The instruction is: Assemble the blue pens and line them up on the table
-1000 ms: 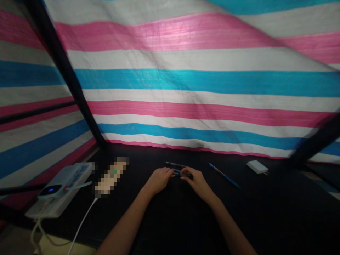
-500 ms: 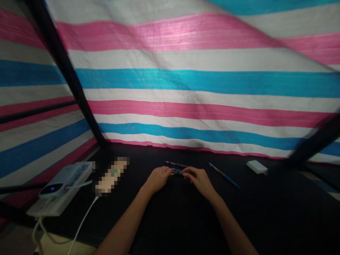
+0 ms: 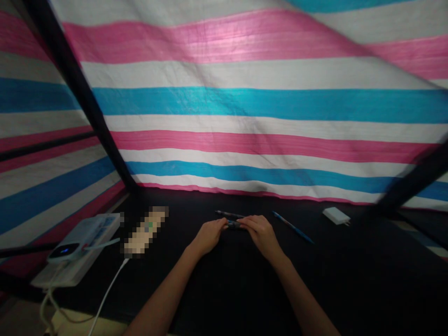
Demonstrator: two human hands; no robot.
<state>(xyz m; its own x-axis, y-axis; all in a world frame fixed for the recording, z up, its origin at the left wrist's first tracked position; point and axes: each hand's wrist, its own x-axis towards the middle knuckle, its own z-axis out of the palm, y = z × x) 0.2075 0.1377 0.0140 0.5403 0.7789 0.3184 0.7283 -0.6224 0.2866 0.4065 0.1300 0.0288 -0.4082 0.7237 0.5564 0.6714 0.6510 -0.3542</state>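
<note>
Between my two hands is a small dark, bluish pen-like item (image 3: 234,224), low over the black table. My left hand (image 3: 211,234) is closed on its left end with the fingertips. On the other end the fingers of my right hand (image 3: 258,229) are pressed together. Just behind my hands lies a dark pen (image 3: 224,214), its right part hidden by my right hand. A blue pen (image 3: 293,227) lies slanted on the table to the right of my right hand.
A white charger (image 3: 336,216) lies at the back right. On the left are a pixelated object (image 3: 145,232) with a white cable, and a pale device (image 3: 72,249) on a white box (image 3: 101,233). Striped sheeting (image 3: 245,102) and dark frame bars (image 3: 82,93) surround the black table (image 3: 231,289).
My right hand's fingers have shifted and flattened over the right end of the small item. The whole view has moved slightly.
</note>
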